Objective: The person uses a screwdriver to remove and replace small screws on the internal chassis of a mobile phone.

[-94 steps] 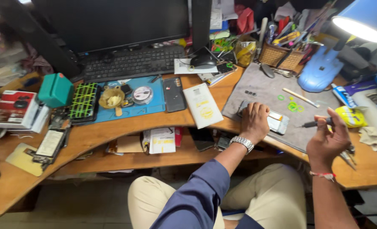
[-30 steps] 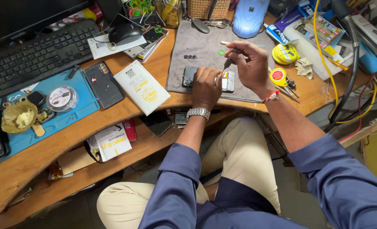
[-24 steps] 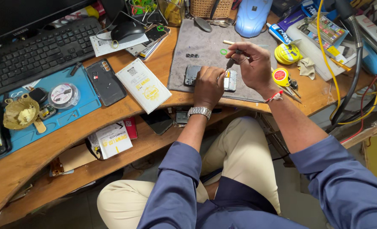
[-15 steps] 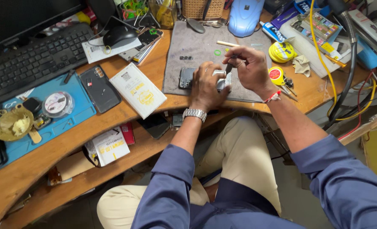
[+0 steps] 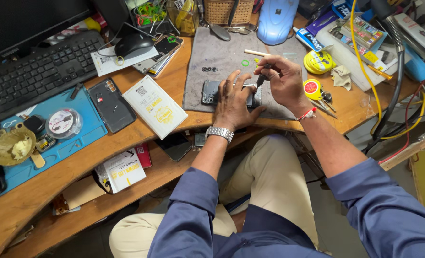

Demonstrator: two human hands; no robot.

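Grey mat (image 5: 222, 57): phone (image 5: 211, 91) lengthwise left-right under left hand (image 5: 235, 98).

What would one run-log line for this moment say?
left hand: pressed flat on dark phone | right hand: pinching small tool, tip at phone | surface: grey mat on wooden desk
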